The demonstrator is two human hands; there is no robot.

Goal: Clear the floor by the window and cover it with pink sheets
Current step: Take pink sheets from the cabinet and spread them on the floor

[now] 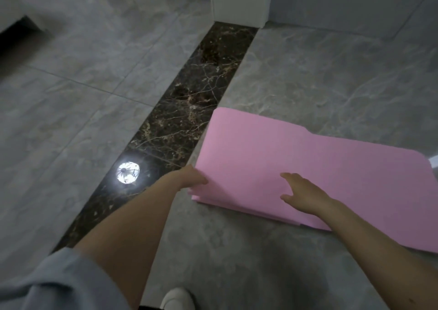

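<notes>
Grey marbled floor tiles (pixel 237 257) fill the view, crossed on a slant by a dark brown marble strip (pixel 189 101) that carries the bright reflection of a ceiling lamp (pixel 128 173). Nearest the camera, at the bottom edge, is the toe of a white shoe (pixel 176 298) and a grey-blue sleeve (pixel 54 283) on the left arm.

Just beyond, both hands are at the pink sheets (pixel 296 158), a flat stack of at least 2 layers lying on the grey tiles right of the dark strip, its near-left corner close to the strip's edge. The left hand (pixel 193 175) grips that left edge, thumb on top and fingers apparently tucked under, though the underside is hidden. The right hand (pixel 301 194) lies flat on top of the stack with its fingers straight and spread, pressing or steadying it.

Farther off, the floor beyond the stack is bare up to a white pillar or cabinet base (pixel 239 1) and a pale wall (pixel 343 4). No window shows here.

By my reading, the clearing is done at this spot and the covering step is in hand: the stack is being squared up or a top layer peeled away. Next, the left hand likely needs to lift 1 sheet free while the right holds the rest down, then lay it flush against its neighbour without gaps.
</notes>
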